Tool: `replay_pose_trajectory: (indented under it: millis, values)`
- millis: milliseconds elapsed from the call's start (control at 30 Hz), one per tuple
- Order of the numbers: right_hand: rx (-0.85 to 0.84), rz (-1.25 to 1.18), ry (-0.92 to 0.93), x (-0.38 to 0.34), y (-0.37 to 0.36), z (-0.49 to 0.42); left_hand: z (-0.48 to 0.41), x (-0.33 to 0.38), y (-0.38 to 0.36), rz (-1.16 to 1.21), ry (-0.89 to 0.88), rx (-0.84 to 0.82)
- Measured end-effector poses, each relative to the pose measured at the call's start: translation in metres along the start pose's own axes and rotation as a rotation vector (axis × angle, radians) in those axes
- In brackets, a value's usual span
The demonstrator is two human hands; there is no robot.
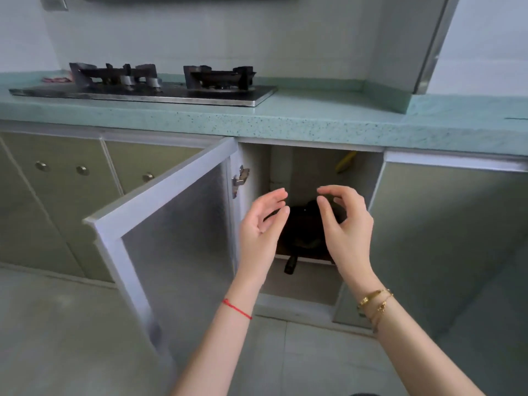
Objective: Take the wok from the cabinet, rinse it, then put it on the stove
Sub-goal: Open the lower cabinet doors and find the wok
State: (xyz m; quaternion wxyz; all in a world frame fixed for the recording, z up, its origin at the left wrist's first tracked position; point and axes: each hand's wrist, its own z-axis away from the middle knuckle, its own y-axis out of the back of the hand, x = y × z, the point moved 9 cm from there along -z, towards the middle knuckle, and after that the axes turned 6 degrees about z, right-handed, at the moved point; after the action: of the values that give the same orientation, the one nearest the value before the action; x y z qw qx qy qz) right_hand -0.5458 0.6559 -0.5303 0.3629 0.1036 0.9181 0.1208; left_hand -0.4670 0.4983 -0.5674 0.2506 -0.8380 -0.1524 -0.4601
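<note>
A black wok lies inside the open cabinet below the counter, and its black handle sticks out over the shelf's front edge. My left hand and my right hand hover in front of the cabinet opening, either side of the wok, fingers spread and empty. They hide part of the wok. A two-burner gas stove sits on the green counter at upper left.
The cabinet door is swung open to the left and stands out into the floor space. Closed cabinet doors with round knobs are further left. A yellow object shows at the cabinet's back. A pink cloth lies beside the stove.
</note>
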Motion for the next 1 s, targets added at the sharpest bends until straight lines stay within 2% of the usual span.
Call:
replay_pose_trajectory:
  millis: [233, 433, 533, 767, 1000]
  values:
    - [0.159, 0.185, -0.100, 0.064, 0.070, -0.042, -0.054, -0.070, -0.094, -0.013, 0.169, -0.171]
    - [0.173, 0.321, -0.071, 0.092, 0.085, -0.080, -0.087, -0.125, -0.173, -0.026, 0.300, -0.276]
    - [0.173, 0.342, -0.057, 0.102, 0.084, -0.095, -0.098, -0.143, -0.197, -0.070, 0.331, -0.270]
    - [0.170, 0.332, -0.068, 0.114, 0.082, -0.112, -0.108, -0.153, -0.211, -0.096, 0.299, -0.265]
    - [0.257, 0.328, -0.021, 0.099, 0.093, -0.097, -0.085, -0.138, -0.201, -0.085, 0.276, -0.299]
